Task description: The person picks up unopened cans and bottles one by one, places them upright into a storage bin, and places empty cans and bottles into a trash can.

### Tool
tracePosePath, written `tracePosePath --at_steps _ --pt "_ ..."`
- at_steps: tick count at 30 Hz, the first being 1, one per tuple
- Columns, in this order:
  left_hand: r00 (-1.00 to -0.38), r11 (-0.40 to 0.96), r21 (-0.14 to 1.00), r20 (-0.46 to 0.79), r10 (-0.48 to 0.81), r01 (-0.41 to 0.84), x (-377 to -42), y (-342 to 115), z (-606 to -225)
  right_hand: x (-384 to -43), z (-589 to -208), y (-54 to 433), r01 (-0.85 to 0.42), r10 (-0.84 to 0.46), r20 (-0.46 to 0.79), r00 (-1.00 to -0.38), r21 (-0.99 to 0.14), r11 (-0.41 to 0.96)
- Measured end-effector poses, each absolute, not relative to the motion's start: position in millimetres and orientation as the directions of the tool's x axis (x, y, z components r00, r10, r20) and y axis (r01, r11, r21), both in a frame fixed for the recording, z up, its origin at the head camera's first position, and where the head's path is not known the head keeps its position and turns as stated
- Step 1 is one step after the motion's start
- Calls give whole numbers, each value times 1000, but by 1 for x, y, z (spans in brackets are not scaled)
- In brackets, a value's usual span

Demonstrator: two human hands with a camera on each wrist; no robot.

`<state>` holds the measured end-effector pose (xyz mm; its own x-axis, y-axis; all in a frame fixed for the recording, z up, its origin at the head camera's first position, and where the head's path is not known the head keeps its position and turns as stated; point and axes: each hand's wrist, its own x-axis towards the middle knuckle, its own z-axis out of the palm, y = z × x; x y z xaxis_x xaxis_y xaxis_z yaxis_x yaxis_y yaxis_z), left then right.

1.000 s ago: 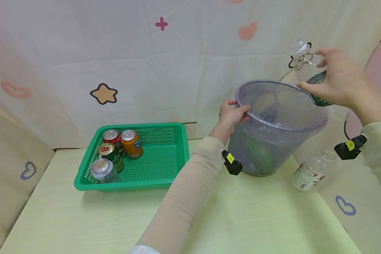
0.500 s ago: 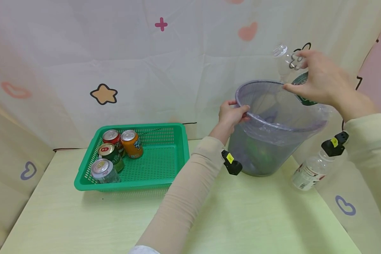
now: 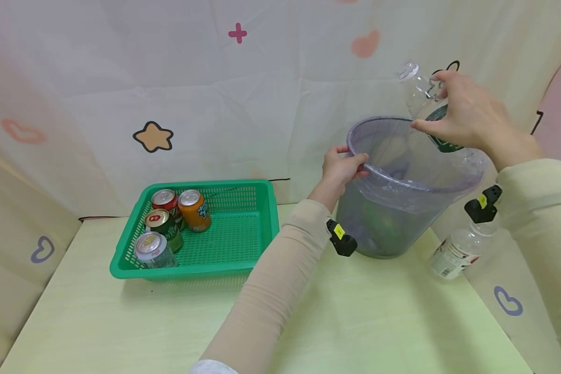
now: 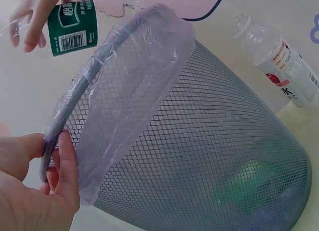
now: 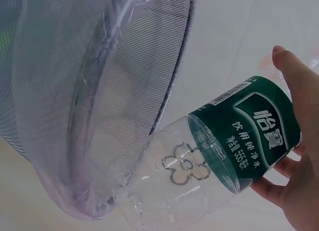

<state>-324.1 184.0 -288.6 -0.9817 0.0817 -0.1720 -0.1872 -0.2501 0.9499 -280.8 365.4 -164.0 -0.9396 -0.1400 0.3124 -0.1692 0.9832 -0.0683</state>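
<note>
A mesh waste bin point(image 3: 374, 223) lined with a thin clear bag point(image 4: 134, 86) stands at the right. My left hand point(image 3: 340, 169) pinches its rim on the left side, thumb and fingers either side of the edge. Over the bin's right rim my right hand point(image 3: 469, 114) grips a clear plastic water bottle point(image 5: 174, 171) with a green label. The bottle is tilted, its neck up and to the left in the head view and its base low over the opening. A greenish shape point(image 4: 244, 183) shows blurred through the mesh inside the bin.
A clear plastic bottle point(image 3: 455, 254) with a white label leans on the table right of the bin, by the wall. At left, a green plastic basket point(image 3: 229, 270) holds several drink cans point(image 3: 194, 210). A patterned curtain point(image 3: 262, 104) closes off the back.
My right hand has brought the green-labelled water bottle left, from beside the bin's right rim to over the opening. My left hand keeps its hold on the rim.
</note>
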Motion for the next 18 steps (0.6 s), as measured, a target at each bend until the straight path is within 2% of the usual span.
tracePosePath --at_steps 18 --pt "-981 -252 949 -175 78 -189 -325 185 -289 -292 -172 361 -184 -150 267 -952 -108 977"
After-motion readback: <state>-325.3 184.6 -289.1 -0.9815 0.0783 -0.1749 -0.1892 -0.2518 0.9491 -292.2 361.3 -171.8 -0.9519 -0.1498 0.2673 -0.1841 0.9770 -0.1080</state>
